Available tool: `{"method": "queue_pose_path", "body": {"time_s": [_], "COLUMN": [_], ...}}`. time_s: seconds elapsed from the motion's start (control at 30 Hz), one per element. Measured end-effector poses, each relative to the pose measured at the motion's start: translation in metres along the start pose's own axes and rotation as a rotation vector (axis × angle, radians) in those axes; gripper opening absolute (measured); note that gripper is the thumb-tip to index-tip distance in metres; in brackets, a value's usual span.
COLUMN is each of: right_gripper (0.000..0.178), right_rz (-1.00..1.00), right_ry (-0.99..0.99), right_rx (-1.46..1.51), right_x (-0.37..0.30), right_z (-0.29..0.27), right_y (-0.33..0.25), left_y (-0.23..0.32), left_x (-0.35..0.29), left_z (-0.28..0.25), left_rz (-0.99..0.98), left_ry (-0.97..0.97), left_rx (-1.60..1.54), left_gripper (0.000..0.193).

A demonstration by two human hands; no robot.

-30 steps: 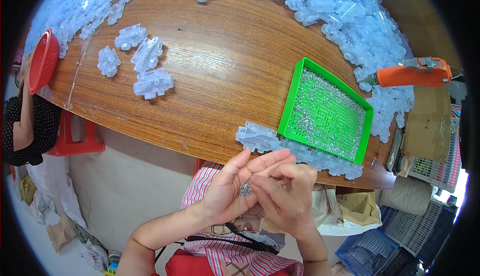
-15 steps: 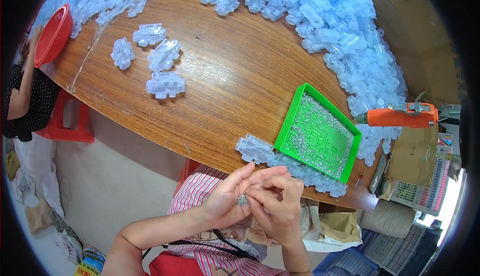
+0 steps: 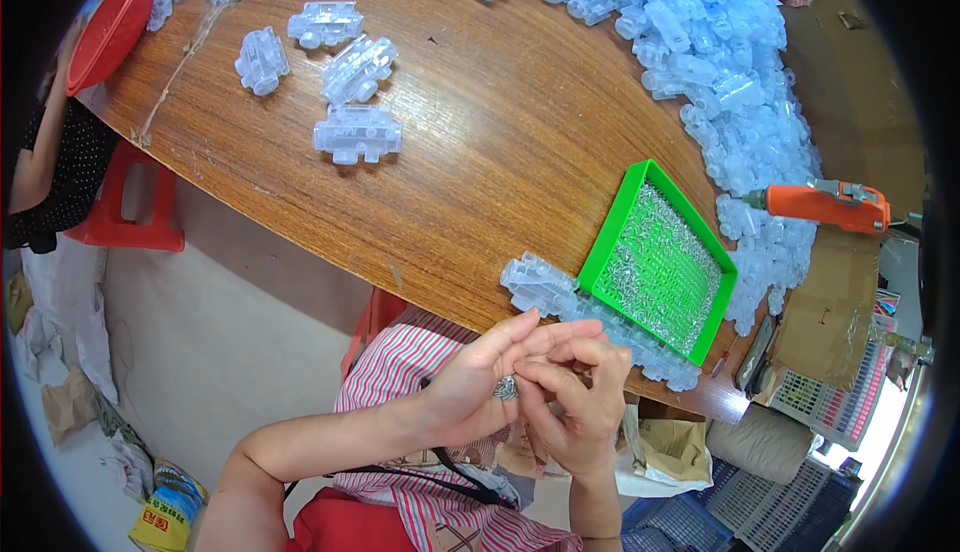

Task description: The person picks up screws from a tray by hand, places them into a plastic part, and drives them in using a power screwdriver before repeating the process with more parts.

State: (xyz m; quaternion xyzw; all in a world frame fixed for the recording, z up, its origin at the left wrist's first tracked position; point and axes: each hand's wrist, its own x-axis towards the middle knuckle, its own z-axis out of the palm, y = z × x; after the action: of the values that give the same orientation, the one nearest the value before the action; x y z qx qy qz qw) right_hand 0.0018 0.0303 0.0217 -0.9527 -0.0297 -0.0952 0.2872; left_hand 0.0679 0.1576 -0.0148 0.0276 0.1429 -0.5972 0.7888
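Note:
My left hand (image 3: 468,384) is cupped palm up at the table's near edge. In its palm sits a small heap of silver screws (image 3: 505,388). Against that palm, my right hand (image 3: 578,397) has its thumb and fingertips pinched together beside the heap; what lies between them is too small to make out. Just beyond the hands is a clear plastic part (image 3: 540,282), at the left end of a row running along the near side of a green tray (image 3: 611,224). Many small silver screws cover the tray's floor.
Four-sided clutter surrounds the wooden table (image 3: 470,142): clear parts are piled (image 3: 690,42) at the back and right. Several lie loose (image 3: 358,134) at left. An orange power screwdriver (image 3: 825,204) is at right. Another person's arm (image 3: 38,167) is beside a red basin (image 3: 112,30).
The view has shifted, so table items sit differently in the picture. Both hands stay together over the screws, and the right fingertips have moved slightly within the left palm.

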Motion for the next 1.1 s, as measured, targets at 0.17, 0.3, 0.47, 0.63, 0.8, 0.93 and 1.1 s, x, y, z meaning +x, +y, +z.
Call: {"method": "queue_pose_path", "body": {"time_s": [0.17,0.3,0.47,0.63,0.8,0.93,1.1], "right_gripper": [0.026,0.022,0.018,0.02,0.02,0.021,0.02], "right_rz": [-0.026,0.145,0.042,-0.013,-0.029,-0.039,-0.039], "right_ry": [0.014,0.128,0.149,0.084,0.051,0.058,0.025], "right_rx": [-0.007,0.06,-0.149,-0.208,-0.266,-0.283,-0.33], "right_x": [0.005,0.003,0.026,0.026,0.026,0.028,0.028], "right_z": [-0.001,-0.005,0.004,0.008,0.01,0.01,0.01], "right_y": [-0.001,0.009,0.026,0.027,0.026,0.024,0.021], "left_y": [0.003,0.003,0.009,0.008,0.006,0.008,0.008], "left_x": [-0.002,-0.004,-0.021,-0.034,-0.035,-0.035,-0.036], "left_z": [0.002,-0.001,-0.019,-0.028,-0.028,-0.025,-0.026], "left_rz": [-0.013,-0.025,-0.008,0.032,0.031,0.036,0.041], "left_ry": [0.029,0.161,0.199,0.151,0.154,0.141,0.134], "left_rx": [-0.031,0.103,0.017,-0.021,-0.043,-0.038,-0.038], "left_gripper": [0.06,0.057,0.059,0.058,0.059,0.059,0.059]}}
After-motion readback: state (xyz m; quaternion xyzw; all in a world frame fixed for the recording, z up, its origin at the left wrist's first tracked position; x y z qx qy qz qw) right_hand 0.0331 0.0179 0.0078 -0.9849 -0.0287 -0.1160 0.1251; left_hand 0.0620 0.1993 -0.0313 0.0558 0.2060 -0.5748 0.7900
